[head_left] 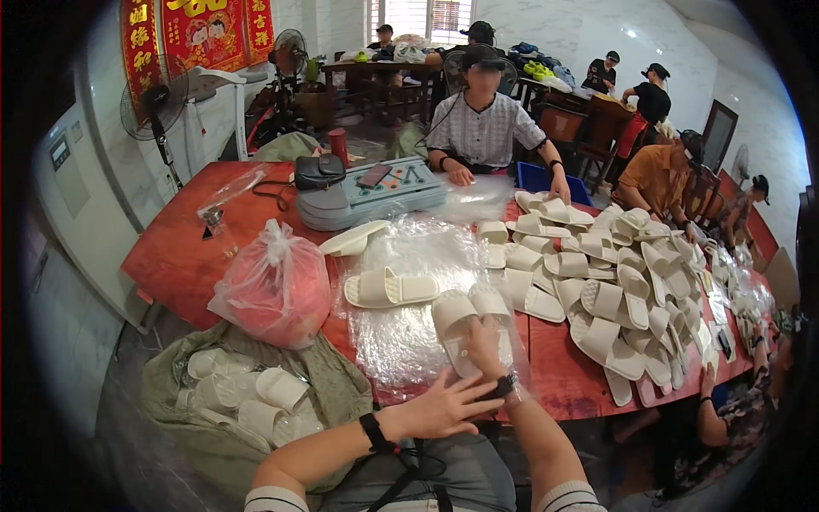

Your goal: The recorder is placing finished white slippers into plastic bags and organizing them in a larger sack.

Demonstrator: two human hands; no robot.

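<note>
My right hand [485, 346] grips a pair of white slippers [467, 317] by their heels, the toes pointing away from me, over a sheet of clear plastic bags [401, 341]. My left hand [444, 408] is spread flat with fingers apart just below that pair, touching the near edge of the plastic. Another pair of white slippers [391, 288] lies on the plastic a little farther out. Both wrists wear black bands.
A big heap of white slippers [614, 282] covers the right of the red table [179, 256]. A pink tied bag [273, 286] sits at left, a green sack of packed slippers [247, 397] below it. Other people work across and right.
</note>
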